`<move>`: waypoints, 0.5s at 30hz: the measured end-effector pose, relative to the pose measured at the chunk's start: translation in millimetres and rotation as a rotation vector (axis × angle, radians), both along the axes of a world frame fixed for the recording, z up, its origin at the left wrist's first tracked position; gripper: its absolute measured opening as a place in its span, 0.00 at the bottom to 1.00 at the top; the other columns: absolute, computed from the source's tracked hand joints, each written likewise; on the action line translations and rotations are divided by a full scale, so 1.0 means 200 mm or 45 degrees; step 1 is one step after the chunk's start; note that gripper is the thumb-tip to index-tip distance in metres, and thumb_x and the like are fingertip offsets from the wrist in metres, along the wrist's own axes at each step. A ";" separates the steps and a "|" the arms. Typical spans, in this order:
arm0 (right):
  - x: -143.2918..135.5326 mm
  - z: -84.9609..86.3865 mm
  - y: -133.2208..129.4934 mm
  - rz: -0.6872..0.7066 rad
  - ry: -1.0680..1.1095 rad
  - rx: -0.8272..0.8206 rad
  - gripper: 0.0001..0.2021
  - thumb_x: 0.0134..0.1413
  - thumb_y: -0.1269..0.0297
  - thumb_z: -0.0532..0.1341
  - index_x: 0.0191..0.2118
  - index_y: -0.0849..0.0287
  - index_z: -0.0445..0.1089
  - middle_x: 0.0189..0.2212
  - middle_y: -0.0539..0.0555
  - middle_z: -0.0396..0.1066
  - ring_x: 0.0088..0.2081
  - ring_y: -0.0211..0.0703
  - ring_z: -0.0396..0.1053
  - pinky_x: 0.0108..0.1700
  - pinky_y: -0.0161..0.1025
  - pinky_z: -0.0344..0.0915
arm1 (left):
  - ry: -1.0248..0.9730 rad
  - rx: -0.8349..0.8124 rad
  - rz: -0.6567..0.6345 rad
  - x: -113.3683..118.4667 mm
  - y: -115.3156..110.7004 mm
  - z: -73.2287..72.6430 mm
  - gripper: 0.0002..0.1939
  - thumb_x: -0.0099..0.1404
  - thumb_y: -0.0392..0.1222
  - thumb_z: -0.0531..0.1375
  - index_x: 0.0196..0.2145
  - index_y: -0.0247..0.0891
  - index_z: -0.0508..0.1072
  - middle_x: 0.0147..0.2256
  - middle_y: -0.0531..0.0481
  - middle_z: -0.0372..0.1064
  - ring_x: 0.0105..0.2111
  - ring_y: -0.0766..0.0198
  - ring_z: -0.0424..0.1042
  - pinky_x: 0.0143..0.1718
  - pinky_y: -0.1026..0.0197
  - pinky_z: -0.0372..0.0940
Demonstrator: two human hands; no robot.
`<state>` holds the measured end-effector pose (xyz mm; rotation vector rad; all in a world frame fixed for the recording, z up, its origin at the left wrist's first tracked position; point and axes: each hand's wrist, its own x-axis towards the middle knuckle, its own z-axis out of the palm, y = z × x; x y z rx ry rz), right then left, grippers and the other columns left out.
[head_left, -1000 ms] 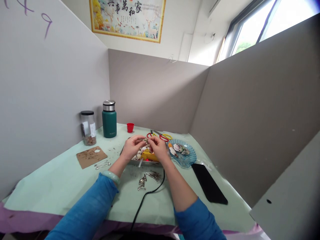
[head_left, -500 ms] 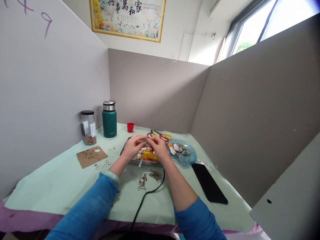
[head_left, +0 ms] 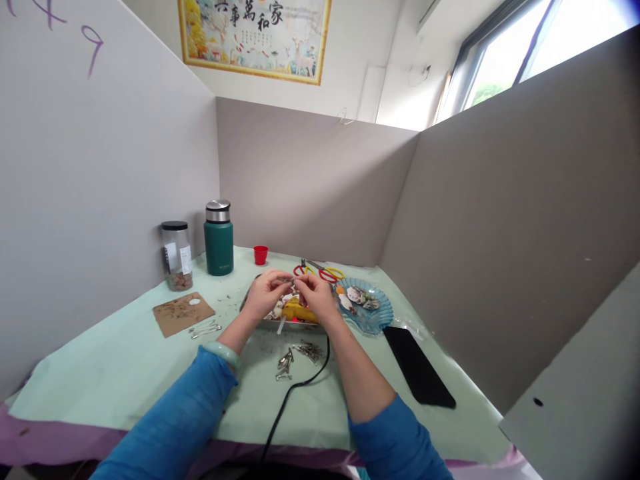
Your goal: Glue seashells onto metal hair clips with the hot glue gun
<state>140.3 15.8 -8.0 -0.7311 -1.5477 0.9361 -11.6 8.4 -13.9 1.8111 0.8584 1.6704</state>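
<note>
Above a metal tray [head_left: 270, 325], my left hand [head_left: 267, 293] and my right hand [head_left: 316, 297] meet fingertip to fingertip. Both are closed in a pinch on something small and brownish, too small to name. Below them in the tray lies a yellow glue gun [head_left: 299, 311] with a pale glue stick [head_left: 281, 325] poking out, among white and coloured small pieces partly hidden by my hands. Two small piles of metal clips [head_left: 285, 363] rest on the table in front of the tray.
A blue plate [head_left: 383, 312] holding small pieces, scissors [head_left: 327, 274] and a black phone-like slab [head_left: 419, 367] are on the right. To the left stand a green flask [head_left: 219, 247], a lidded jar [head_left: 177, 257] and a red cup [head_left: 261, 255], with brown card [head_left: 175, 313] nearby. A black cord [head_left: 293, 389] runs forward.
My fingertips have shifted very slightly against each other over the tray, still pinched together. Nothing else on the table has moved.
</note>
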 end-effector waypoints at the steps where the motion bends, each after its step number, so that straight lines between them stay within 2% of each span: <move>1: 0.00 0.00 0.00 -0.010 -0.011 0.006 0.10 0.48 0.57 0.61 0.31 0.59 0.69 0.14 0.44 0.60 0.15 0.32 0.56 0.18 0.31 0.55 | -0.001 0.001 0.000 0.00 0.00 0.00 0.12 0.57 0.46 0.62 0.36 0.36 0.74 0.40 0.46 0.67 0.30 0.62 0.74 0.33 0.60 0.72; 9: 0.00 0.01 0.00 -0.086 -0.049 0.000 0.07 0.47 0.61 0.60 0.28 0.59 0.67 0.16 0.45 0.63 0.16 0.32 0.58 0.19 0.31 0.57 | -0.110 -0.126 -0.080 0.01 -0.01 -0.01 0.20 0.55 0.45 0.64 0.43 0.37 0.65 0.37 0.49 0.70 0.31 0.62 0.75 0.35 0.56 0.71; 15: 0.00 0.01 -0.02 -0.146 -0.131 0.048 0.06 0.47 0.62 0.59 0.27 0.59 0.67 0.17 0.46 0.64 0.18 0.33 0.60 0.21 0.31 0.58 | -0.011 -0.116 -0.009 0.00 0.00 -0.01 0.17 0.54 0.45 0.63 0.40 0.35 0.68 0.34 0.47 0.72 0.32 0.61 0.74 0.36 0.57 0.70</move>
